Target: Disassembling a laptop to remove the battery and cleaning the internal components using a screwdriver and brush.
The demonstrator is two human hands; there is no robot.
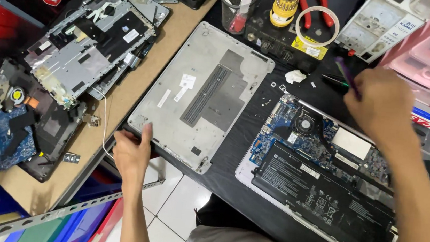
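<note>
- Silver laptop bottom cover (201,96) lies upside down on the black mat (244,139), just left of the opened laptop (318,182); its near-left corner hangs at the bench edge.
- Left hand (132,152) pinches that corner, fingers closed on the cover's rim, thumb on top.
- Right hand (382,104) hovers over the laptop's far-right side, fingers wrapped around a thin purple-handled tool (346,75); tip hidden, so can't tell what it touches.
- Done, judging by layout: cover off, mainboard, fan (305,125) and black battery (322,195) exposed. A few small screws (266,100) sit loose on the mat btwn cover and laptop.
- Left: battery and board look seated, nothing lifted out yet.
- Further out: 2nd stripped chassis (92,43) on the brown board at left, tape roll (316,26) and yellow bit set (284,5) at the back.
</note>
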